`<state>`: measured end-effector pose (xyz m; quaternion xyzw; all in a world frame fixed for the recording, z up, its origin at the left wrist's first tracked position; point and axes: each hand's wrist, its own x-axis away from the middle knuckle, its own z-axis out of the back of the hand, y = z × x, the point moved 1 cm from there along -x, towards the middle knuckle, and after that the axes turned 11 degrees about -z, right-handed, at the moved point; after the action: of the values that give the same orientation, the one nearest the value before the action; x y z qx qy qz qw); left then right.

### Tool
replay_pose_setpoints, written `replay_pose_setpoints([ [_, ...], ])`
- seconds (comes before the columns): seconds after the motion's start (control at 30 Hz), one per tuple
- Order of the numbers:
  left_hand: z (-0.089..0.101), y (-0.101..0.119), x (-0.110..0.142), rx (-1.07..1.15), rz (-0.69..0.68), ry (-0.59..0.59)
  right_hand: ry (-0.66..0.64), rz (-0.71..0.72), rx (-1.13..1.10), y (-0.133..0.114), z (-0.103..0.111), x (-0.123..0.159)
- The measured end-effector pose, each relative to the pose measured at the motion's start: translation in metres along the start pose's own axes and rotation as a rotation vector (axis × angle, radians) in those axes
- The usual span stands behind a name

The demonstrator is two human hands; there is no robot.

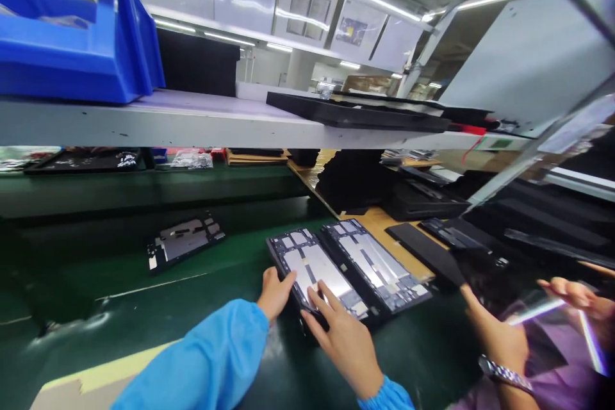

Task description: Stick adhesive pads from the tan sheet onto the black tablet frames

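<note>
The left hand (275, 295), in a blue sleeve, is closed on the left edge of a flat electronic unit (314, 269), its thumb on the rim. The right hand (346, 343) is partly open, fingers spread, fingertips over the unit's near edge and silver face. The unit lies at the centre of a dark green tabletop (230, 359), its inner parts exposed. Just beside it, to the right, lies a second, similar unit (377, 262); a third unit (187, 242) lies well apart to the left. Past the second unit is a plain black slab (425, 253). At far right is a co-worker's hand (502, 339) with a metal wristwatch (504, 375). Above, a shelf (192, 125) carries a blue bin (57, 61) and a black tray (355, 116).
</note>
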<state>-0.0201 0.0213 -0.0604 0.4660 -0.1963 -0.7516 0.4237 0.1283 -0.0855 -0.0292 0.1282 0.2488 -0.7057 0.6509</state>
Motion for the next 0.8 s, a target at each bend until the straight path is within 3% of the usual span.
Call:
replay_pose_setpoints([
  [0.1, -0.023, 0.020, 0.010, 0.076, 0.282, 0.079, -0.009, 0.016, -0.007, -0.006, -0.001, 0.003],
  [0.2, -0.021, 0.040, 0.009, 0.220, 0.439, 0.148, -0.018, -0.038, -0.098, -0.003, 0.019, 0.002],
  [0.33, 0.021, 0.072, 0.025, 0.458, 0.450, 0.227, 0.028, -0.315, -0.208, 0.025, 0.060, 0.011],
  [0.4, 0.052, 0.082, 0.050, 0.690, 0.469, 0.250, -0.097, -0.417, -0.325, 0.037, 0.066, 0.023],
  [0.5, 0.090, 0.080, 0.102, 0.906, 0.599, 0.295, -0.398, -0.423, -0.630, 0.031, 0.050, 0.053],
  [0.63, 0.114, 0.061, 0.168, 0.525, 0.765, 0.339, -0.549, -0.502, -0.827, -0.009, 0.003, 0.096],
  [0.7, 0.123, 0.057, 0.190, 0.319, 0.710, 0.276, -0.604, -0.513, -0.830, -0.025, -0.022, 0.110],
  [0.8, 0.154, 0.057, 0.209, 0.157, 0.435, 0.136, -0.622, -0.413, -0.733, -0.029, -0.043, 0.116],
])
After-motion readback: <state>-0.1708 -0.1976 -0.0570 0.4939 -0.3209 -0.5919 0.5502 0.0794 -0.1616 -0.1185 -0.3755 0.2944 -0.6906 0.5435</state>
